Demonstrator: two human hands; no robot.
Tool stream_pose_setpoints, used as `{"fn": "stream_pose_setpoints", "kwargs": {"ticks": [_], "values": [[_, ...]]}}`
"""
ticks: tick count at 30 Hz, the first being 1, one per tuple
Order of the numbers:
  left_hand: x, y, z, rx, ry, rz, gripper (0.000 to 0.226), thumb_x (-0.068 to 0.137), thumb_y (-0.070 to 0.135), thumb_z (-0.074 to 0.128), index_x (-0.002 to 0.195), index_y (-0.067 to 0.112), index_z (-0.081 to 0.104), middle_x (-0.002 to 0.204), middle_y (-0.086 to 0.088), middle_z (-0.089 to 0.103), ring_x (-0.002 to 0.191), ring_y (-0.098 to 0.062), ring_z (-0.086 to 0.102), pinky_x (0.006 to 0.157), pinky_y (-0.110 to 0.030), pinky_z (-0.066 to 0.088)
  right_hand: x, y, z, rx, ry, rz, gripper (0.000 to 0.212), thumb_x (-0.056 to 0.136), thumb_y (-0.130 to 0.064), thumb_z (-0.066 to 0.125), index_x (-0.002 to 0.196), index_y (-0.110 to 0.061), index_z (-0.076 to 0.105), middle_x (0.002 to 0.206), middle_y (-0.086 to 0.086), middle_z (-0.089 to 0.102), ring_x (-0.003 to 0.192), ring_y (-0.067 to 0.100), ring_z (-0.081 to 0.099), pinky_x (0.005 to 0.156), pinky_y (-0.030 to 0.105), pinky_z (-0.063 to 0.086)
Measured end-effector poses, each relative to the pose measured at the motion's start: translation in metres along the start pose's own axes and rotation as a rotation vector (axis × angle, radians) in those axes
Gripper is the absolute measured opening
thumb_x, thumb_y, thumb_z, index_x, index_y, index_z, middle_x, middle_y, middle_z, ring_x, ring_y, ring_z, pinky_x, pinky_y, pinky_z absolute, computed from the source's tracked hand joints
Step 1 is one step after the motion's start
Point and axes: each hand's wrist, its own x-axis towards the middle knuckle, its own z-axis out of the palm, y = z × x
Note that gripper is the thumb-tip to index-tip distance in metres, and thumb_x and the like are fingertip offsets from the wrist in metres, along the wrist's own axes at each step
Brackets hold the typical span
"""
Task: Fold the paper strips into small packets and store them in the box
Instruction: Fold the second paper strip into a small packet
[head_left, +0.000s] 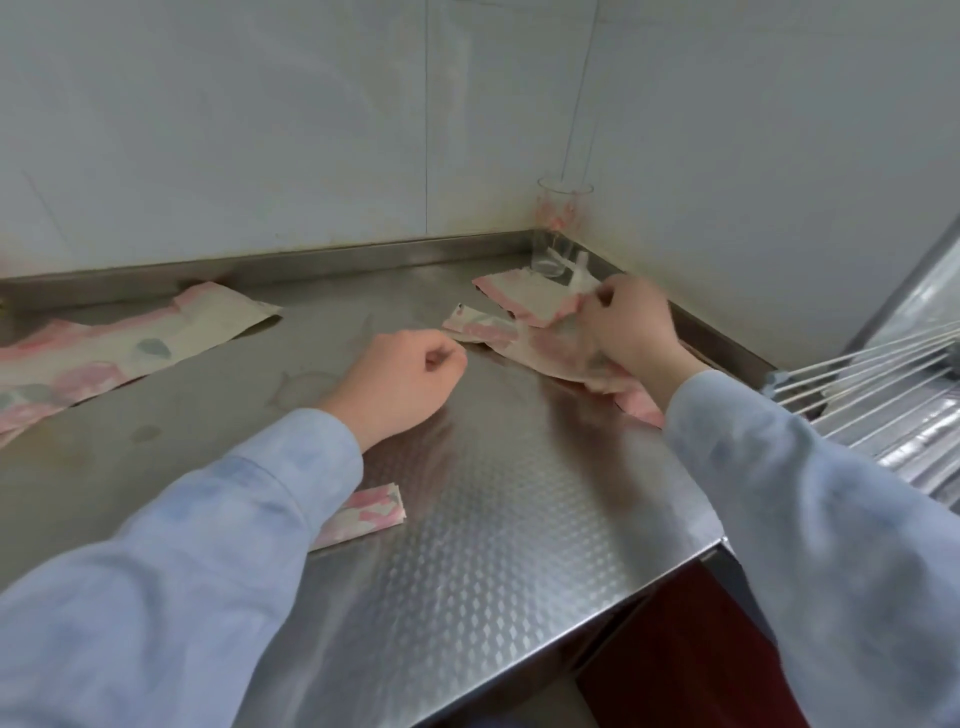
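The pink paper strip (540, 340) lies on the counter (467, 519), just in front of the glass (558, 228). The right hand (631, 327) pinches its edge. The left hand (405, 382), curled shut and holding nothing, rests beside the strip.

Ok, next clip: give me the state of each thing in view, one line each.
Left hand: closed in a loose fist, holding nothing, resting on the counter.
Right hand: fingers pinching the crumpled paper strips.
Long paper strip: lying flat, unfolded, at far left.
Folded packet: folded flat, lying partly under the left sleeve.
Glass beaker: upright in the corner, apparently empty.
Box: none visible.
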Motion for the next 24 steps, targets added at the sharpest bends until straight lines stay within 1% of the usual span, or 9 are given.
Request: {"fn": "stream_pose_setpoints", "kwargs": {"ticks": [3,4,6,10,14,17,19,22,24], "values": [[-0.001,0.012,-0.003,-0.194,-0.128,-0.133,0.042,0.084,0.062,0.041,0.084,0.035,0.073,0.097,0.016,0.073,0.100,-0.009,0.066,0.087,-0.026,0.048,-0.025,-0.047,-0.005,0.352,-0.114,-0.024,0.024,0.086,-0.036,0.054,0.080,-0.015,0.065,0.059,-0.006,0.061,0.045,0.008,0.052,0.043,0.024,0.040],[-0.003,0.017,-0.005,-0.299,-0.165,-0.191,0.053,0.080,0.069,0.038,0.091,0.032,0.075,0.105,0.011,0.073,0.105,-0.013,0.066,0.093,-0.032,0.049,-0.034,-0.061,-0.006,0.429,-0.156,-0.044,0.029,0.087,-0.038,0.056,0.085,-0.011,0.065,0.063,-0.002,0.060,0.048,0.010,0.052,0.045,0.027,0.041],[-0.009,0.025,-0.014,-0.567,-0.213,-0.338,0.073,0.073,0.077,0.037,0.106,0.023,0.074,0.109,0.004,0.074,0.103,-0.016,0.068,0.087,-0.037,0.052,-0.054,-0.087,-0.007,0.594,-0.257,-0.069,0.030,0.088,-0.037,0.059,0.090,-0.008,0.065,0.073,0.005,0.065,0.059,0.016,0.061,0.052,0.031,0.051],[-0.017,0.032,-0.036,-0.995,-0.186,-0.429,0.067,0.084,0.073,0.046,0.114,0.016,0.067,0.100,-0.008,0.071,0.083,-0.018,0.069,0.077,-0.034,0.051,-0.084,-0.114,-0.003,0.856,-0.490,-0.071,0.028,0.093,-0.033,0.059,0.097,-0.005,0.065,0.091,0.011,0.071,0.080,0.021,0.071,0.062,0.040,0.060],[-0.024,0.026,-0.058,-1.170,-0.143,-0.439,0.058,0.097,0.059,0.040,0.132,0.017,0.059,0.122,-0.014,0.068,0.113,-0.027,0.065,0.101,-0.044,0.047,-0.100,-0.128,0.000,0.870,-0.529,-0.148,0.026,0.094,-0.034,0.056,0.099,-0.014,0.071,0.101,0.007,0.073,0.095,0.022,0.070,0.068,0.040,0.059],[-0.029,0.021,-0.071,-1.299,0.051,-0.512,0.042,0.102,0.042,0.041,0.119,0.010,0.063,0.106,-0.015,0.073,0.093,-0.026,0.073,0.087,-0.039,0.055,-0.111,-0.130,0.004,0.621,-0.320,-0.322,0.023,0.091,-0.040,0.062,0.105,-0.024,0.070,0.100,-0.008,0.071,0.093,0.012,0.066,0.082,0.037,0.058],[-0.032,0.015,-0.078,-1.366,0.116,-0.564,0.044,0.103,0.040,0.037,0.121,0.007,0.061,0.098,-0.015,0.075,0.086,-0.027,0.074,0.075,-0.037,0.058,-0.123,-0.129,0.010,0.435,-0.301,-0.473,0.055,0.081,-0.055,0.069,0.128,-0.028,0.057,0.126,-0.012,0.059,0.112,0.002,0.056,0.097,0.030,0.049],[-0.037,0.013,-0.087,-1.473,0.103,-0.537,0.060,0.103,0.049,0.031,0.131,0.002,0.056,0.122,-0.021,0.066,0.109,-0.033,0.067,0.094,-0.047,0.052,-0.139,-0.136,0.026,0.261,-0.457,-0.553,0.121,0.060,-0.068,0.077,0.155,-0.029,0.012,0.160,-0.007,0.018,0.148,0.007,0.013,0.115,0.028,0.020],[-0.040,0.016,-0.094,-1.525,0.063,-0.478,0.070,0.100,0.057,0.029,0.136,0.002,0.053,0.133,-0.019,0.059,0.123,-0.034,0.058,0.103,-0.049,0.045,-0.146,-0.145,0.037,0.272,-0.506,-0.532,0.130,0.060,-0.058,0.082,0.154,-0.033,-0.004,0.163,-0.005,0.004,0.150,0.010,0.000,0.115,0.030,0.016]]}}
